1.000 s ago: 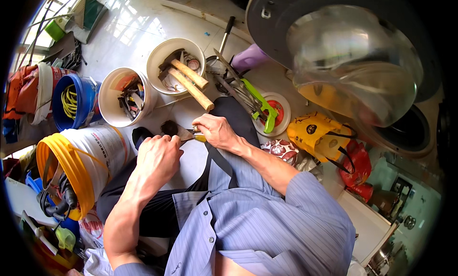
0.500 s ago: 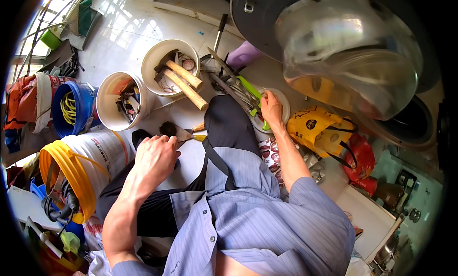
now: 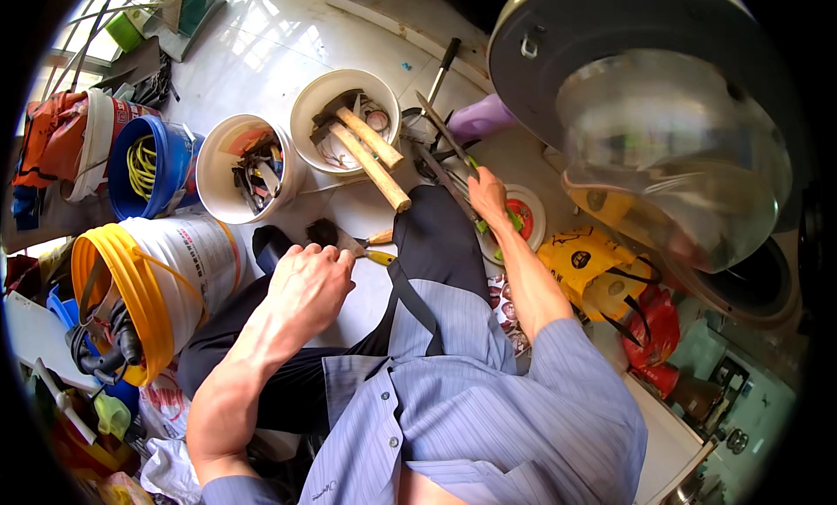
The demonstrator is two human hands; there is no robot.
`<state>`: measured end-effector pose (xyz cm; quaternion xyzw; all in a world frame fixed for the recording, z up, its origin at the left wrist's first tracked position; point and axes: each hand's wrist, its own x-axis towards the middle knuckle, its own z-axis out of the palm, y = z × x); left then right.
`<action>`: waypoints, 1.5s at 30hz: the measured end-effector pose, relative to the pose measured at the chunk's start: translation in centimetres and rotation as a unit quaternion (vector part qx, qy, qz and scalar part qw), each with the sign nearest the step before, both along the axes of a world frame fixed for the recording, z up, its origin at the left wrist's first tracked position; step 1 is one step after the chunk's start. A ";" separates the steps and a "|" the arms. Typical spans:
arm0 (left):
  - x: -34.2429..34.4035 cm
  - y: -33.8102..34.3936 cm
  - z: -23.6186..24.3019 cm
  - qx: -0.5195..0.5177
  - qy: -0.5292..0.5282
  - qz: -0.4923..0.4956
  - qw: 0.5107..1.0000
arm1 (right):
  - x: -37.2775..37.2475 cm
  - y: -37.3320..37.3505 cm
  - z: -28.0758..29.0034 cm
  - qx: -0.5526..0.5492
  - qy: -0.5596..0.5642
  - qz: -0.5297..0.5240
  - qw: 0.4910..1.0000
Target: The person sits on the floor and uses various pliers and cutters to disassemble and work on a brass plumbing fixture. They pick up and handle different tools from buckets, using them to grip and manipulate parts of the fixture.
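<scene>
Ahead and to the right, my right hand [image 3: 486, 194] is closed around the green-handled shears [image 3: 443, 128], whose long dark blades point away and to the left. Its fingers cover most of the green grip. Just right of that hand lies a white round lid or dish [image 3: 534, 210] with something red and green in it. My left hand [image 3: 311, 283] rests over my bent left knee, fingers curled in, with no object showing in it. Beyond its knuckles are a round dark brush [image 3: 322, 233] and a scraper with a yellow handle [image 3: 378, 256] on the floor.
Two wooden-handled hammers [image 3: 373, 167] lean in a white bucket [image 3: 301, 112]. Another white bucket [image 3: 207, 169] contains tools; a blue bucket [image 3: 122, 178] holds yellow cord. A yellow-rimmed bucket [image 3: 87, 269] lies left. Right are a yellow bag [image 3: 567, 265] and a large clear-domed appliance [image 3: 610, 112].
My view has swung left, so most things sit further right. My right hand has shifted away from me along the shears, uncovering the red thing in the dish. My left hand stays on the knee.
</scene>
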<state>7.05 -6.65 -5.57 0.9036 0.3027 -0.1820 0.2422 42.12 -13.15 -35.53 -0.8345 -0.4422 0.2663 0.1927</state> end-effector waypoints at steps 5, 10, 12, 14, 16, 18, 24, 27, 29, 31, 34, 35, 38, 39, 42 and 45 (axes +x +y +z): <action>-0.1 0.3 -0.7 0.007 -0.086 0.046 0.995 | -3.6 -1.1 10.6 0.019 0.152 -0.005 0.988; 2.1 2.5 -2.2 -0.259 -0.287 0.386 0.837 | -12.8 -2.0 17.9 0.153 0.298 0.080 0.939; 2.7 2.9 -2.7 -0.339 -0.374 0.512 0.695 | -16.5 -1.4 19.6 0.182 0.336 0.131 0.915; 2.8 3.3 -2.7 -0.419 -0.433 0.578 0.550 | -19.0 -0.7 19.8 0.222 0.368 0.179 0.885; 1.3 3.9 -3.5 -0.413 -0.474 0.590 0.506 | -19.5 -0.2 21.7 0.253 0.403 0.211 0.854; 0.8 4.6 -3.1 -0.382 -0.475 0.624 0.489 | -17.4 0.3 19.7 0.289 0.367 0.218 0.857; -1.9 5.8 -1.8 -0.354 -0.531 0.617 0.461 | -4.5 -2.2 5.7 0.077 -0.093 0.095 0.988; -1.9 5.5 -1.1 -0.361 -0.526 0.615 0.464 | 0.5 -4.5 1.4 -0.025 -0.047 0.160 0.986; -1.7 5.3 -1.0 -0.362 -0.507 0.623 0.472 | 0.5 -3.7 0.3 -0.036 -0.010 0.163 0.986; -1.4 5.2 -0.8 -0.372 -0.499 0.625 0.472 | 0.2 -2.9 -0.4 -0.042 0.023 0.167 0.985; -1.0 5.5 -0.7 -0.387 -0.487 0.627 0.469 | -1.1 -1.6 -1.1 -0.062 0.097 0.095 0.989; -0.9 5.6 -0.6 -0.395 -0.483 0.628 0.465 | -1.2 -1.2 -1.1 -0.070 0.104 0.088 0.988; -0.4 5.9 -0.3 -0.386 -0.487 0.625 0.472 | -0.8 -1.0 -1.2 -0.087 0.113 0.072 0.987; -0.4 6.0 -0.2 -0.384 -0.489 0.621 0.477 | -0.9 -1.0 -1.5 -0.074 0.102 0.073 0.989; -0.6 6.0 -0.1 -0.382 -0.490 0.619 0.481 | -0.8 -1.3 -1.8 -0.045 0.095 0.073 0.992; -1.0 6.1 0.0 -0.389 -0.493 0.613 0.480 | -1.1 -1.0 -1.2 -0.027 0.091 0.074 0.993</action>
